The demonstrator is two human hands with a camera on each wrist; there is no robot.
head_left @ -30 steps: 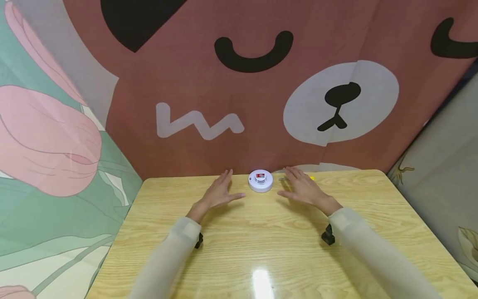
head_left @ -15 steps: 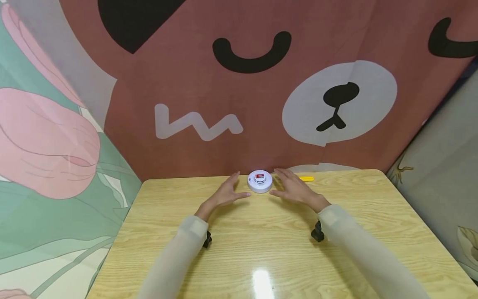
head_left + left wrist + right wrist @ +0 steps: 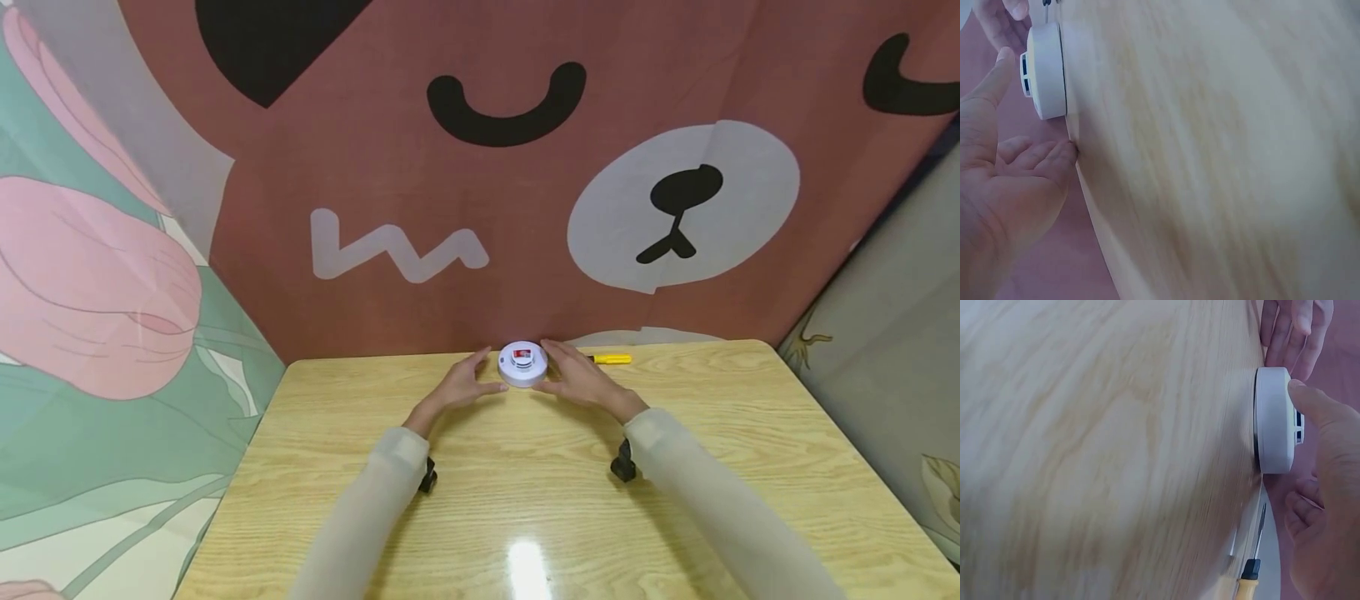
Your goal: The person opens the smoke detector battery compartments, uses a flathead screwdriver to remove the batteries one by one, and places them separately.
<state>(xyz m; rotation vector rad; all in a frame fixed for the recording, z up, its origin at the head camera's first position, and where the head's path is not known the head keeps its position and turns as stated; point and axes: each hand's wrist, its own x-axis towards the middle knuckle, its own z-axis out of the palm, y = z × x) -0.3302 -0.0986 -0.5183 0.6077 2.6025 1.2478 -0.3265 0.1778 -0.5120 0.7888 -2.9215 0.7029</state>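
Found the round white device [image 3: 522, 367] lying flat on the wood-grain counter [image 3: 517, 467], close to the far edge and between both hands. Saw a red label [image 3: 522, 352] on top of its raised centre, and dark slots [image 3: 1299, 428] in the side of that centre.

Had the left hand [image 3: 459, 387] just beside the device on the left, with thumb toward the near side and fingers toward the far side, grip wide. In the left wrist view, saw those fingertips down by the edge of the counter. Had the right hand [image 3: 581, 381] just beside the device on the right, thumb near and fingers far, grip likewise wide around that side. In the right wrist view, saw the thumb across the upper rim of the device. Could not tell light touch from a slight gap at either hand.

Saw a screwdriver [image 3: 612, 359] with a yellow handle and black collar behind the right hand, along the far edge. Noted pale sleeves [image 3: 375, 500] on both arms, black gear [image 3: 624, 462] at the wrists, and a red-brown backdrop [image 3: 375, 167] with a printed animal face rising behind the counter.
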